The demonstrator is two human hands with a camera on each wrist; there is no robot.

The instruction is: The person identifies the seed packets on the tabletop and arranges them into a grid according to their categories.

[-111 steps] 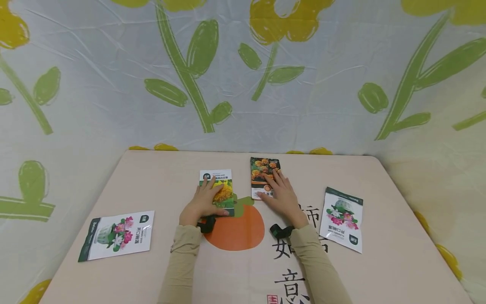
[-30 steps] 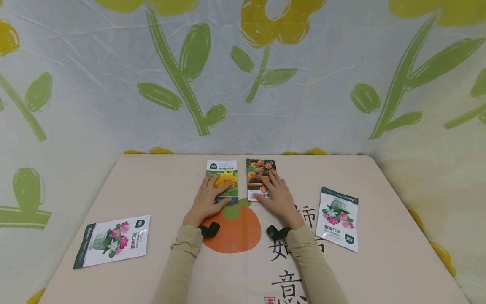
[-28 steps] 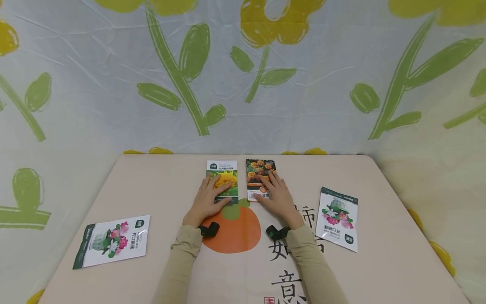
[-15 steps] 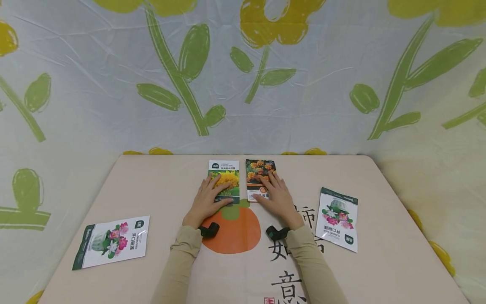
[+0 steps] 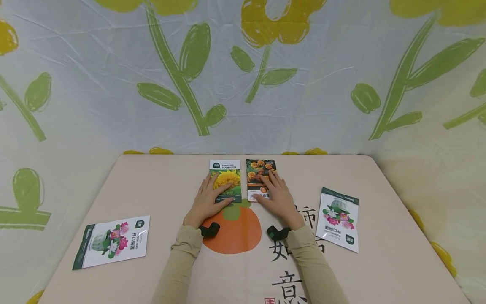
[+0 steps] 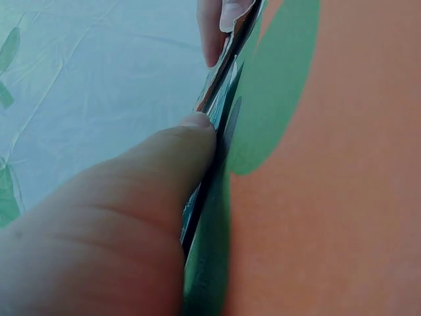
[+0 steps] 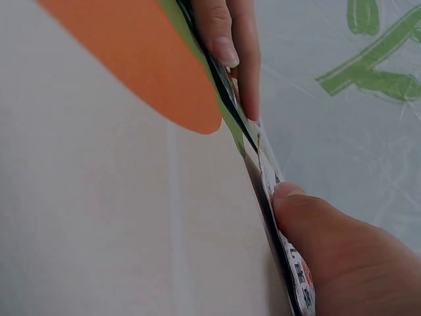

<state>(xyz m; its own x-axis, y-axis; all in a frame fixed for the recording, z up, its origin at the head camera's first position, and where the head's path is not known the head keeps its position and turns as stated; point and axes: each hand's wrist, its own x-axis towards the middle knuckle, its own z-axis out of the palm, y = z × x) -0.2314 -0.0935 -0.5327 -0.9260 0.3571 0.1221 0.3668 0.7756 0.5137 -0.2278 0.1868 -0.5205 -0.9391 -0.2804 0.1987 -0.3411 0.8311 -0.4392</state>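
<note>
My left hand [image 5: 206, 198] lies with spread, straight fingers on a seed packet with a yellow flower [image 5: 228, 179], its thumb at the lower edge. Beside it, my right hand [image 5: 279, 196] rests flat on a darker seed packet with orange flowers [image 5: 260, 169], covering its lower right part. The two packets lie side by side, upright to the table's back edge, with a narrow gap between them. In the left wrist view the left thumb [image 6: 164, 155] presses on the packet's near edge. The right thumb [image 7: 316, 217] does likewise in the right wrist view.
A white seed packet with pink flowers [image 5: 114, 242] lies sideways at the left. Another such packet [image 5: 338, 219] lies upside down at the right. The table cover [image 5: 243, 278] bears a printed orange persimmon and black characters. A flower-patterned curtain [image 5: 311, 118] hangs behind.
The left hand has slid the yellow-flower packet away from me and to the right, close to the orange-flower packet. Over the last second the right hand has stayed in place.
</note>
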